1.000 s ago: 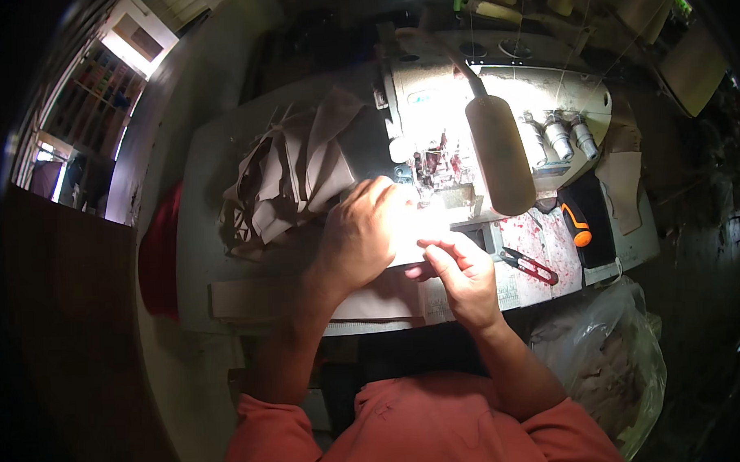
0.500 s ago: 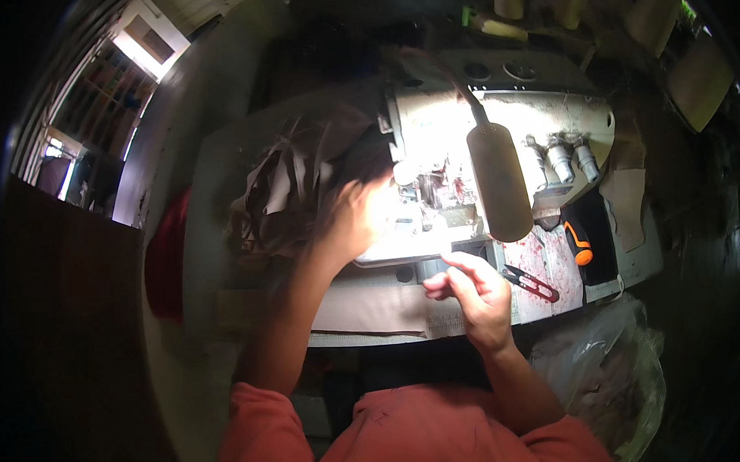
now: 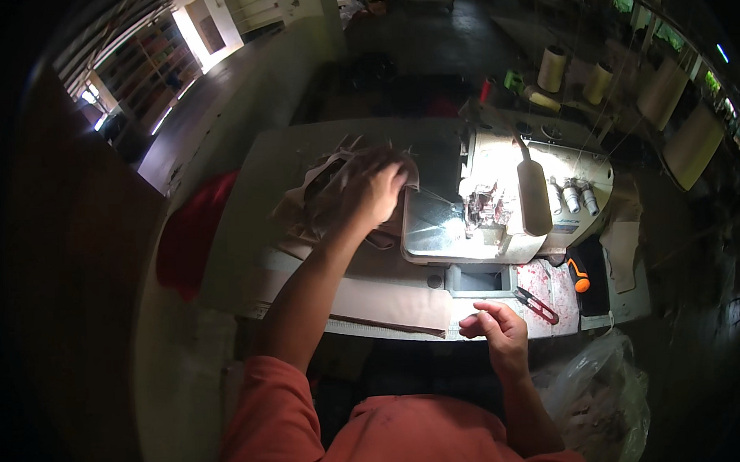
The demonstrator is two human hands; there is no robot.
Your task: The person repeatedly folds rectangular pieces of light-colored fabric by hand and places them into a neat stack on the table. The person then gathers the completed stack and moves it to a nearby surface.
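Observation:
My left hand [image 3: 379, 195] is closed on a greyish-brown fabric piece [image 3: 344, 183], blurred by motion, over a heap of similar cut pieces left of the machine. Thin threads run from that fabric to the needle area of a white overlock sewing machine [image 3: 489, 247], lit by its lamp [image 3: 534, 198]. My right hand [image 3: 502, 331] hovers at the table's front edge, fingers loosely bent and apart, with nothing visible in them. Just beyond it lie red-handled thread snips [image 3: 537, 307].
A flat stack of beige fabric strips [image 3: 389, 305] lies along the front edge. An orange-and-black handled tool [image 3: 580, 276] rests at the right. A clear plastic bag [image 3: 612, 394] hangs below the table on that side. Thread cones [image 3: 552, 68] stand behind the machine; red cloth [image 3: 195, 233] is at far left.
My left hand has moved away from the needle area to the left with the fabric, trailing threads. My right hand has drawn back toward the table's front edge. The view has shifted.

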